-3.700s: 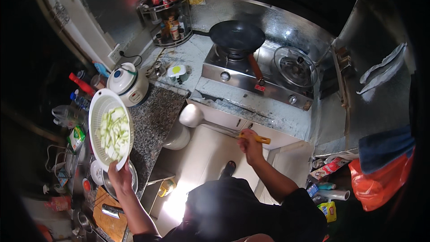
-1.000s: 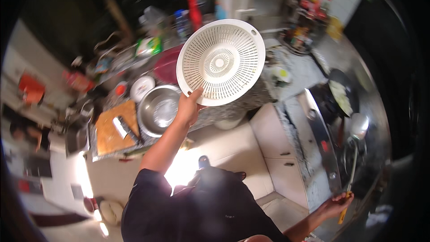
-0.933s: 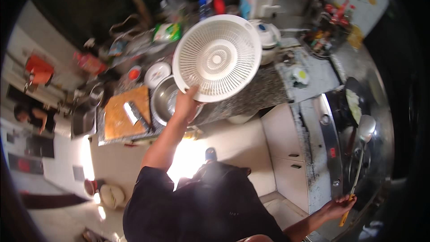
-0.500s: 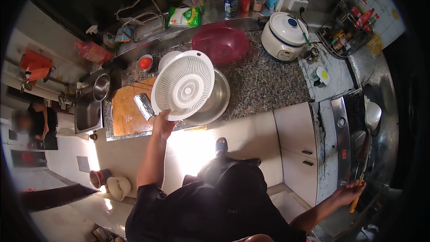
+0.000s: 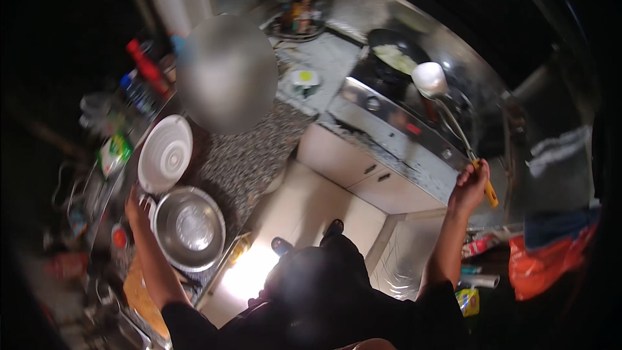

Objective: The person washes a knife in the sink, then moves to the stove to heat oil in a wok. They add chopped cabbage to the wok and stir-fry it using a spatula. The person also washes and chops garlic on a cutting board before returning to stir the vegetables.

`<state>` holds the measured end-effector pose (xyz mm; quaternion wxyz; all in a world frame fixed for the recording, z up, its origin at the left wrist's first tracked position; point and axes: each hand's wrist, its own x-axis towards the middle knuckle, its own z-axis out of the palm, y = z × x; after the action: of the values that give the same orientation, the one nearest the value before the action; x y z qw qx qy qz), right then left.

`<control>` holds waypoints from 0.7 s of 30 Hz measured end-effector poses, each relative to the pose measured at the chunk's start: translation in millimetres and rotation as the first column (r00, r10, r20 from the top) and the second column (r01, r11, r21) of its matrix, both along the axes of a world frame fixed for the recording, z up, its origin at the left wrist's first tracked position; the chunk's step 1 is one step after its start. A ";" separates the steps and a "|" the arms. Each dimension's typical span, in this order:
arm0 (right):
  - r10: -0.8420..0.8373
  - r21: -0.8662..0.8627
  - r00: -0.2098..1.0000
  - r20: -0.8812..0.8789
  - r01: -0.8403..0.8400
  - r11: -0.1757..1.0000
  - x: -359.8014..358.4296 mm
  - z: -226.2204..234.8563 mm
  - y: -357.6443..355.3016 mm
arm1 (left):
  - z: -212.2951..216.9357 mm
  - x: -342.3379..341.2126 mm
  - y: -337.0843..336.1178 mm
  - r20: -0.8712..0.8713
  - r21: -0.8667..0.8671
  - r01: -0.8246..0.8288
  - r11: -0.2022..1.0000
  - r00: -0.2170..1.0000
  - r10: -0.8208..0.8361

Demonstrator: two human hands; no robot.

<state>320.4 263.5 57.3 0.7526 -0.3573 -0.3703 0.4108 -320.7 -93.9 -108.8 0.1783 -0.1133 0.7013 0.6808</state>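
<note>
My right hand [image 5: 473, 185] is closed round the yellow handle of a wok spatula [image 5: 429, 80], at the right by the stove. Its shiny metal head is raised beside the wok [image 5: 372, 39], which holds pale sliced food [image 5: 395, 59]. At the left, my left hand [image 5: 136, 210] is at the lower rim of a white plastic colander [image 5: 165, 155] and appears to grip it; the fingers are partly blurred. The tilted colander is over the dark red basin [image 5: 199, 146]. A steel bowl [image 5: 189, 228] stands on the counter just right of my left hand and forearm.
A wooden cutting board [image 5: 141, 295] and a small bowl with something red [image 5: 119, 236] lie at the left. A blurred grey round patch [image 5: 227, 74] covers part of the counter. A seasoning rack [image 5: 298, 10] stands at the back. An orange bag [image 5: 544, 266] is at the right.
The view has turned right toward the stove. The colander has moved from above the steel bowl to the red basin. My right hand has lifted the spatula.
</note>
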 end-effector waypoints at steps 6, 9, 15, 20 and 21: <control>-0.121 0.042 0.962 0.243 0.114 0.993 61.0 22.3 63.4 | -34.8 127.1 108.2 -0.566 -0.193 0.184 0.964 0.781 -0.262; -0.016 0.042 0.861 0.508 -0.006 0.999 67.0 25.1 120.6 | -11.0 272.2 200.7 -0.263 0.153 0.702 0.696 0.707 -0.656; -0.090 0.077 -0.004 0.996 -0.489 0.869 64.6 20.4 257.4 | 29.7 456.6 384.2 0.047 0.365 0.925 0.105 0.094 -0.994; -0.087 -0.230 -0.472 0.877 -0.573 0.787 33.5 38.0 308.4 | 63.5 540.5 533.3 0.270 0.667 0.688 0.285 0.132 -0.954; -0.085 -0.226 -0.464 0.882 -0.574 0.787 34.3 26.9 327.2 | 58.9 555.4 555.5 0.283 0.702 0.646 0.298 0.131 -0.950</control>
<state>354.7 590.7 84.2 0.0233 -0.2587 -0.9654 0.0225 234.7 461.7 -49.9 0.7807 0.0998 0.3606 0.5006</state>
